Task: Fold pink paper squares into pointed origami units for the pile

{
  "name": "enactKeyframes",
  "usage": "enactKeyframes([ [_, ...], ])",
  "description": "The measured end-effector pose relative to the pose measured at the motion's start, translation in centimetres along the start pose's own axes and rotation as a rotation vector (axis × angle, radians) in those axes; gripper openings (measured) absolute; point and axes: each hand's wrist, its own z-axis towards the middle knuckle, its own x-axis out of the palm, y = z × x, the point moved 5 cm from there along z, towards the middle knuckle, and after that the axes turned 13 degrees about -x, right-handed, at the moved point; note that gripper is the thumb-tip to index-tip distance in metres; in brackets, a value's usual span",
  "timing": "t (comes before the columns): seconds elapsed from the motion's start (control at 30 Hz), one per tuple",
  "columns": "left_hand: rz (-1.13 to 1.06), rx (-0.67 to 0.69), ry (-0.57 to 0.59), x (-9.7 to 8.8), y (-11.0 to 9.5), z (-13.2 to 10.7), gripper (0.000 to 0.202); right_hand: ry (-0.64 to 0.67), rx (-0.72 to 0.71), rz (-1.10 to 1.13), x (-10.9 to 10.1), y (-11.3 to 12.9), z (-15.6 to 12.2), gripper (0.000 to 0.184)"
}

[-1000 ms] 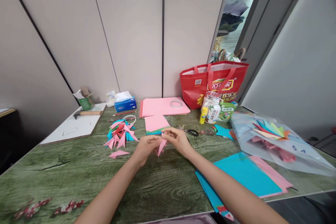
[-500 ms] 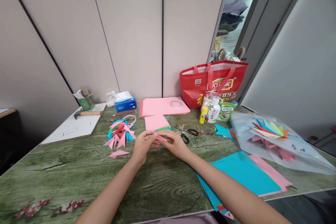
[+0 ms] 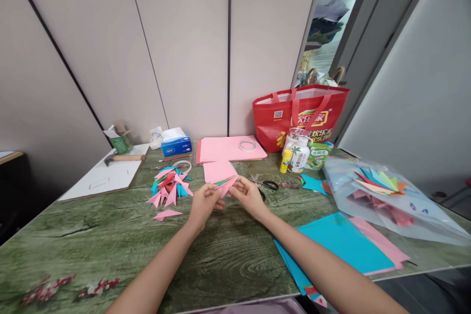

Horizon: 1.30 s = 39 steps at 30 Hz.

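Both my hands meet above the middle of the green table (image 3: 110,250) and pinch one small folded pink paper piece (image 3: 227,184). My left hand (image 3: 204,202) grips its lower left end with closed fingers. My right hand (image 3: 248,193) holds its right side, fingers curled around it. The piece points up and to the right. Just beyond it lies a small stack of pink paper squares (image 3: 218,170). A pile of folded pink, red and blue pieces (image 3: 168,187) lies to the left, and one more pink piece (image 3: 166,215) sits apart, nearer to me.
Scissors (image 3: 268,185) lie right of my hands. Large pink sheets with a tape ring (image 3: 247,144) sit at the back, beside a tissue box (image 3: 175,145). A red bag (image 3: 299,117), bottles (image 3: 299,153), a glue stick (image 3: 284,161), a plastic bag of paper (image 3: 382,191) and blue sheets (image 3: 342,245) fill the right. A hammer (image 3: 123,158) lies on a white board.
The pink piece has turned between my fingers: it hung pointing down, then lay flat, and now points up and right. My hands stayed in about the same place.
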Motion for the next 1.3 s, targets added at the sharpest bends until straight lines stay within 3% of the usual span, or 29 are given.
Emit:
enactKeyframes([
  [0.33, 0.044, 0.026, -0.051, -0.5, 0.0, 0.4, 0.027, -0.002, 0.121, 0.11, 0.4, -0.1, -0.1, 0.022],
  [0.47, 0.039, 0.224, -0.128, -1.0, -0.8, 0.1, 0.024, -0.003, 0.127, 0.144, 0.6, 0.0, -0.1, 0.023],
  [0.6, 0.241, 0.42, -0.128, -0.6, -1.6, -0.6, 0.017, 0.002, 0.122, 0.143, 0.5, -0.2, -0.1, 0.026],
  [0.7, 0.371, 0.488, -0.126, -0.3, -1.6, -0.9, 0.016, 0.02, 0.115, 0.137, 0.4, -0.2, -0.1, 0.028],
  [0.93, 0.297, 0.414, -0.078, -0.2, -1.2, -0.4, 0.004, 0.031, 0.111, 0.116, 0.4, -0.1, -0.2, 0.033],
  [1.1, 0.164, 0.303, 0.007, 0.0, -1.0, 0.0, 0.006, 0.028, 0.134, 0.128, 0.6, -0.1, -0.2, 0.035],
  [1.3, 0.134, 0.242, 0.01, -0.1, -0.5, 0.1, 0.012, -0.014, 0.139, 0.132, 0.3, -0.3, -0.2, 0.032],
])
